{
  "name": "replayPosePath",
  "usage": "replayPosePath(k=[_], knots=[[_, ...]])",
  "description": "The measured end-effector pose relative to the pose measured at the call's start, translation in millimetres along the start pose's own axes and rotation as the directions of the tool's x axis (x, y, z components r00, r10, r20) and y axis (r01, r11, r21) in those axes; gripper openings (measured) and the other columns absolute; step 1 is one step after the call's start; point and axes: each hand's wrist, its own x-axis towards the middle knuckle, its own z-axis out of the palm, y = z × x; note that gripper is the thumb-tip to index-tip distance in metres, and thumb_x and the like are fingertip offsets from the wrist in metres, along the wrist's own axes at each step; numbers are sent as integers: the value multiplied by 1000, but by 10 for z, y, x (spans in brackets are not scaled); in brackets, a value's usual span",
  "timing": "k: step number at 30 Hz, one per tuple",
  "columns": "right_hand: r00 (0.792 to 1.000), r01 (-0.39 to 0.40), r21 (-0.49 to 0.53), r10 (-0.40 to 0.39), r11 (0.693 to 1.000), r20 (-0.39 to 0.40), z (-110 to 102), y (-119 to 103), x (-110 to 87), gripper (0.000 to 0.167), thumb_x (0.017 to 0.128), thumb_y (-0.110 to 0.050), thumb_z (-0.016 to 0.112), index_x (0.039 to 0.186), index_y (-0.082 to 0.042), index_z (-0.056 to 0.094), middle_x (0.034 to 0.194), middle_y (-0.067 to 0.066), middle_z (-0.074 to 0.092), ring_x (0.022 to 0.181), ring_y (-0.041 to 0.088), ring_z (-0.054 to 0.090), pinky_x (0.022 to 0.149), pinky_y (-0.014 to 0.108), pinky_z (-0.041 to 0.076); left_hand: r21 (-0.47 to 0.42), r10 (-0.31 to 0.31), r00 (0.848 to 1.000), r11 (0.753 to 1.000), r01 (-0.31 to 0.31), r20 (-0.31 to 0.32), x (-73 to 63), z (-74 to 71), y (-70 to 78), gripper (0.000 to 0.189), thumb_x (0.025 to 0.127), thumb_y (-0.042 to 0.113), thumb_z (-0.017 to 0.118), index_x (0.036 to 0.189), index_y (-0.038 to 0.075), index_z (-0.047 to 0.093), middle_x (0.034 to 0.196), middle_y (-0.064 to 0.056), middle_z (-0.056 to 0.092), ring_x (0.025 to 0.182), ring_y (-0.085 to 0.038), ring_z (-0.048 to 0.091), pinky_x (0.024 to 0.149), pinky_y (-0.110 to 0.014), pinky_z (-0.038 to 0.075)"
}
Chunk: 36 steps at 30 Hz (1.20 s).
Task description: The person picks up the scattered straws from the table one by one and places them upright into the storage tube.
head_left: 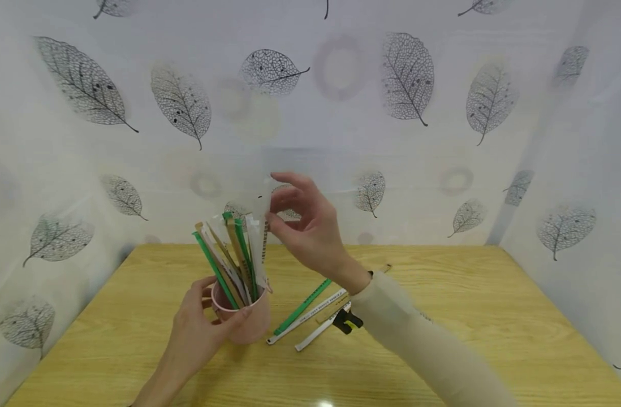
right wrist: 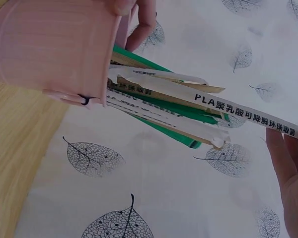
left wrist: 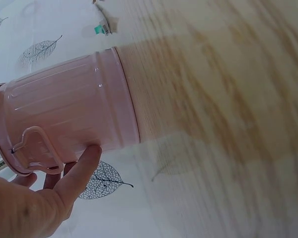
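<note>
My left hand [head_left: 194,328] grips a pink ribbed pail-shaped cup [head_left: 253,324] by its side, thumb near the rim. A small handle [left wrist: 39,144] stands out from the cup's wall in the left wrist view. Green, brown and white paper-wrapped straws [head_left: 243,254] fill the cup, their tops leaning out in a fan. Above the cup, my right hand [head_left: 313,226] pinches the upper end of a white-wrapped straw [right wrist: 228,105] with black print. That straw reaches down to the cup's mouth among the others; its lower end is hidden.
Several wrapped straws lie on the wooden table [head_left: 443,316] right of the cup, including a green one [head_left: 302,308] and a white one [head_left: 310,314]. My right forearm passes over part of them. A leaf-patterned sheet [head_left: 310,124] rises at the back and sides.
</note>
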Motion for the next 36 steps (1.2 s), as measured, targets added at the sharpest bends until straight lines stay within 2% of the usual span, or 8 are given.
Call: replayPosePath(k=[4, 8, 17, 20, 26, 32, 36], knots=[[999, 12, -29, -11, 1000, 38, 83, 75, -56, 51, 89, 17, 62, 136, 9, 46, 99, 25, 63, 88, 41, 68, 69, 37, 64, 7, -6, 1000, 1000, 6, -3, 1, 1, -3, 80, 85, 47, 81, 145, 9, 43, 131, -14, 57, 114, -32, 62, 80, -34, 57], [997, 16, -72, -10, 997, 79, 109, 131, -117, 50, 89, 16, 63, 135, 7, 48, 97, 23, 64, 87, 38, 69, 69, 33, 64, 15, -1, 1000, 1000, 1, -6, -1, -11, 7, 80, 86, 47, 81, 145, 9, 43, 133, -14, 57, 115, -32, 63, 81, -37, 57], [990, -10, -131, 28, 991, 138, 137, 283, -329, 50, 89, 14, 63, 134, 2, 49, 97, 21, 67, 86, 30, 72, 69, 29, 63, -11, -3, 1000, 1000, 3, 3, -2, -17, -2, 80, 85, 45, 82, 145, 9, 43, 132, -15, 56, 115, -33, 62, 78, -33, 58], [983, -20, -148, 47, 989, 176, 168, 350, -416, 50, 88, 15, 63, 134, 0, 49, 95, 20, 68, 84, 29, 73, 68, 26, 63, -34, -20, 1000, 999, 21, 16, 1, -13, -11, 81, 85, 46, 82, 145, 10, 42, 133, -14, 55, 116, -32, 61, 77, -29, 58], [966, -41, -172, 83, 984, 246, 200, 440, -566, 49, 88, 14, 64, 131, -2, 46, 93, 20, 70, 81, 27, 74, 67, 22, 61, -19, -20, 1000, 1000, 20, 9, -3, 1, -12, 81, 85, 46, 83, 145, 9, 43, 131, -14, 58, 115, -31, 62, 81, -34, 57], [966, -34, -198, 83, 980, 246, 200, 508, -622, 49, 87, 15, 64, 129, -3, 46, 89, 19, 71, 77, 24, 73, 67, 23, 61, -15, -8, 1000, 1000, 8, -5, -6, 6, -6, 81, 84, 45, 83, 145, 8, 43, 130, -14, 59, 114, -31, 62, 81, -35, 57], [965, -57, -200, 105, 978, 238, 202, 526, -642, 48, 88, 14, 64, 128, -4, 46, 90, 19, 71, 77, 24, 72, 68, 23, 61, -16, -7, 1000, 1000, 7, -7, -1, 7, -4, 82, 85, 46, 83, 145, 8, 43, 130, -14, 59, 115, -31, 62, 82, -35, 57]])
